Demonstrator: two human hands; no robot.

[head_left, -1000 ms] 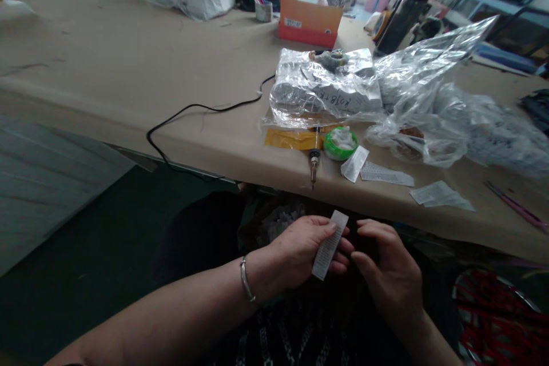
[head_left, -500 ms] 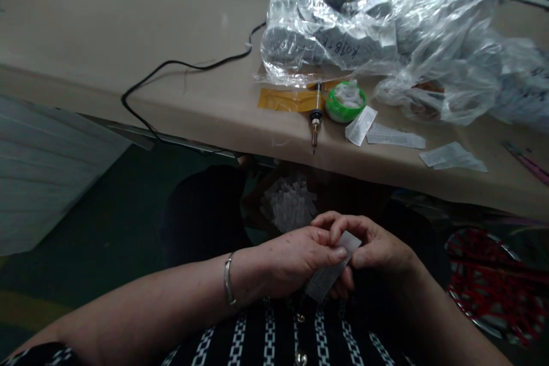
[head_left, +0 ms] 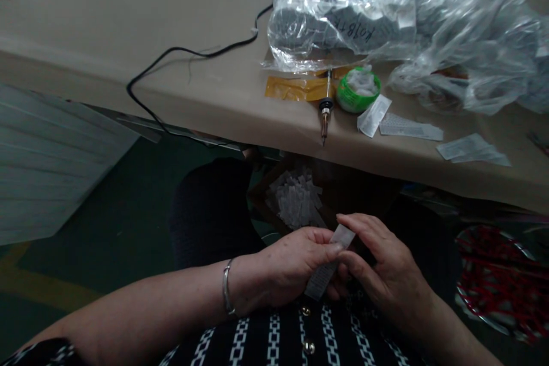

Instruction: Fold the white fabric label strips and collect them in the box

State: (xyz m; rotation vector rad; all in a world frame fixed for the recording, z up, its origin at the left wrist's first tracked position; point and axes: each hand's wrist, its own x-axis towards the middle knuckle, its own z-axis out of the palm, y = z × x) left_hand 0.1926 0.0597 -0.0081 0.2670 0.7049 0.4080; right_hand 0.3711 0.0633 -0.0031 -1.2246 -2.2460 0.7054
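My left hand [head_left: 295, 263], with a bracelet at the wrist, pinches a narrow printed white strip [head_left: 322, 280] between thumb and fingers, above my lap. The strip slants, its upper end sticking out past my thumb. My right hand [head_left: 386, 260] is beside the strip's upper end, thumb and fingers apart around it, the thumb close to my left thumb. Beyond my hands, lower than the table edge, lies a pile of similar white strips [head_left: 298, 200] in a box.
On the table [head_left: 206, 91] are a pen-like metal-tipped tool [head_left: 325, 114], a green tub [head_left: 358, 91] with white material, loose strips [head_left: 410, 127], amber tape [head_left: 294, 88], a black cord [head_left: 171, 50] and clear plastic bags [head_left: 343, 26]. A red-laced round seat [head_left: 500, 280] is at right.
My right hand has opened, its fingers spreading away from the strip and my left fingers. My left hand still holds the strip. The view has shifted slightly.
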